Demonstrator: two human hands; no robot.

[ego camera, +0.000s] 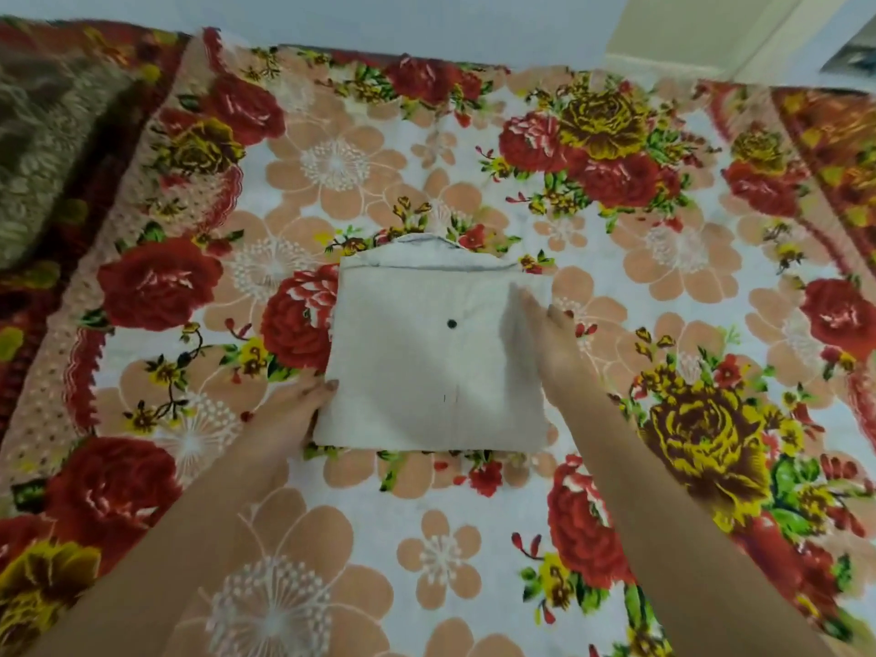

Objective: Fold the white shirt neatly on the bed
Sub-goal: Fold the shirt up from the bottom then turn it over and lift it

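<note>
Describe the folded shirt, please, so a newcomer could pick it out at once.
A red, peach and yellow floral bedspread fills most of the view. Near its middle, between the left hand and right hand, lies the white shirt, folded square. It alone is plain, with one dark button showing.

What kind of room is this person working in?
Most likely a bedroom: a floral blanket spread flat like bedding, a folded white shirt lying on it, and a plain wall behind.
</note>
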